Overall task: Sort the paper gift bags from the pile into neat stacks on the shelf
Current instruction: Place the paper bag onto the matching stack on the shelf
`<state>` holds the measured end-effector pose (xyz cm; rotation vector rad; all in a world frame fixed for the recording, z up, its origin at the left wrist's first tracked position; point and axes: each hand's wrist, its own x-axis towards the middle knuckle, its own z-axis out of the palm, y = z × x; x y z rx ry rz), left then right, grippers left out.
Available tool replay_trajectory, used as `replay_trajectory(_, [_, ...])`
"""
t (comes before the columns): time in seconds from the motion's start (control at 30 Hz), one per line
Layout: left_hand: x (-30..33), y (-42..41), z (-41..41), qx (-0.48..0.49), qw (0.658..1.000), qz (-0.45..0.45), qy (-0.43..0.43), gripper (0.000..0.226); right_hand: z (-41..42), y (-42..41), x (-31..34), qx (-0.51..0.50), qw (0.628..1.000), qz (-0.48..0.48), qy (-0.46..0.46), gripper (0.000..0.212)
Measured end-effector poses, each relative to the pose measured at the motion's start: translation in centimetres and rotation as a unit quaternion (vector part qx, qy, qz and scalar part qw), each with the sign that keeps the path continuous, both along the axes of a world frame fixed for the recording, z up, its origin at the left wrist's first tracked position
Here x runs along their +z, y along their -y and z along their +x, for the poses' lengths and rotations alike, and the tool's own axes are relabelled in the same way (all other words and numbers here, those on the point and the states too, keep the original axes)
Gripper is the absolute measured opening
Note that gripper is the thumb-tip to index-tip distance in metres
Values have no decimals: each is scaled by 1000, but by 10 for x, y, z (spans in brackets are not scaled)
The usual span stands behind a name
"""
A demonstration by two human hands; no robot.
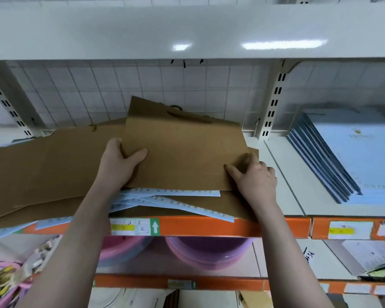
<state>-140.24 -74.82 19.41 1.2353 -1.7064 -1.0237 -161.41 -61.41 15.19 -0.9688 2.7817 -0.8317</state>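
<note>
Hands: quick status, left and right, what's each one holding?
Left hand: grips the left edge of the top brown bag.
Right hand: grips the same bag's right corner.

We see both hands on a flat brown paper bag [182, 152] lying on top of a loose pile on the shelf [209, 226]. The left hand [118, 165] grips the bag's left edge, thumb on top. The right hand [253, 176] holds its lower right corner. Under it lie pale blue bags [171, 197] and, to the left, more brown bags [42, 170]. To the right, well apart, a neat stack of blue bags [351, 158] leans. Pink basins [207, 252] sit on the shelf below.
</note>
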Motion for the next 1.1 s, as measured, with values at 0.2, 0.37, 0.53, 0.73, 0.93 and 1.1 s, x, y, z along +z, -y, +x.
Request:
replay_trajectory(0.2, [-2,-15,2,-11,992,59,-115,27,-22,-2,1,2,998,-61,28,64])
replay_trajectory(0.37, [-6,-30,-6,64,996,8,-55,26,-37,-18,9,-4,990,-117,77,53])
replay_trajectory(0.53, [1,-67,-11,115,985,-81,97,42,-36,-45,15,-16,992,-119,43,46])
replay_trajectory(0.73, [0,-128,-8,62,978,-165,113,57,-23,-106,22,-44,993,-111,7,46])
replay_trajectory(0.93, [-14,-182,-13,-7,985,-139,105,60,-21,-180,32,-76,993,-86,-22,55])
replay_trajectory(1.1, [-13,-231,-43,-44,983,-149,99,62,-51,-238,44,-93,992,-76,-33,56])
